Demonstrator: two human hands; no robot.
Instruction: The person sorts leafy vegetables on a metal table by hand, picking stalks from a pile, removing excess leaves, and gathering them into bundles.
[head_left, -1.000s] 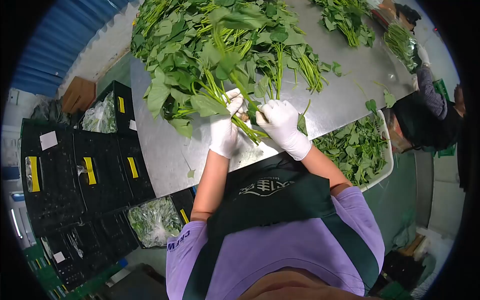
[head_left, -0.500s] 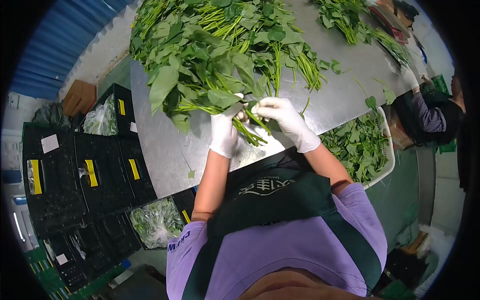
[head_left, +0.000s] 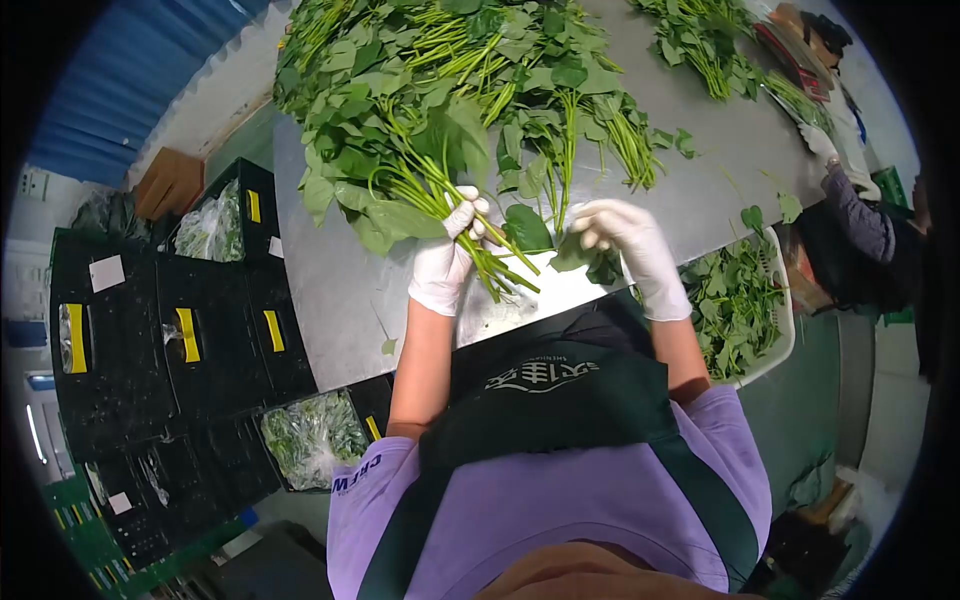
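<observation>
So, holding a bunch of leafy green stems [head_left: 415,195] firmly in the gloved left hand [head_left: 443,268], with bare ends poking out toward the apron [head_left: 540,430], over the metal table [head_left: 320,310] in front of the big leafy pile [head_left: 350,110]. Have the right hand [head_left: 640,250] just beside it, with fingers curled in near a leaf [head_left: 572,254] (can't tell whether pinching it or only hovering). Also see a white basket [head_left: 788,322] of greens by the table edge, off to the right, plus black crates [head_left: 110,350] on the left.
</observation>
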